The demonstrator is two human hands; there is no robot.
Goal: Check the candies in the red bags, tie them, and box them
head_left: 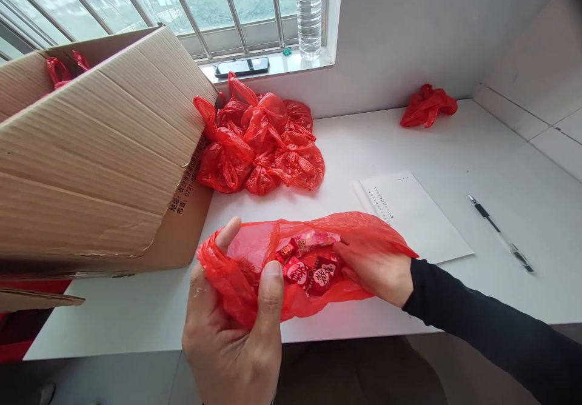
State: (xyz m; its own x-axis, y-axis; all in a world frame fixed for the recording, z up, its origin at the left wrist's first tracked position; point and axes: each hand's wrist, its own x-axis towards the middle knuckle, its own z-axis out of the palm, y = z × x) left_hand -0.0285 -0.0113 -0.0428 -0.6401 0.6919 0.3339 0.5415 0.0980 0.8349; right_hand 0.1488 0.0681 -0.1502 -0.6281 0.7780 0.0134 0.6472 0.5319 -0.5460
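A thin red plastic bag (254,253) lies open at the near edge of the white table (136,308), with red wrapped candies (309,268) showing inside it. My left hand (231,326) pinches the bag's left rim between thumb and fingers. My right hand (377,268), in a black sleeve, reaches into the bag's mouth from the right, its fingers curled against the candies and partly veiled by the plastic.
A big cardboard box (91,150) stands at the left with red bags inside. A pile of tied red bags (264,141) sits behind; one loose red bag (427,107) at the back right. A paper sheet (413,214), a pen (500,232), a phone (242,65) and a water bottle (309,11) are nearby.
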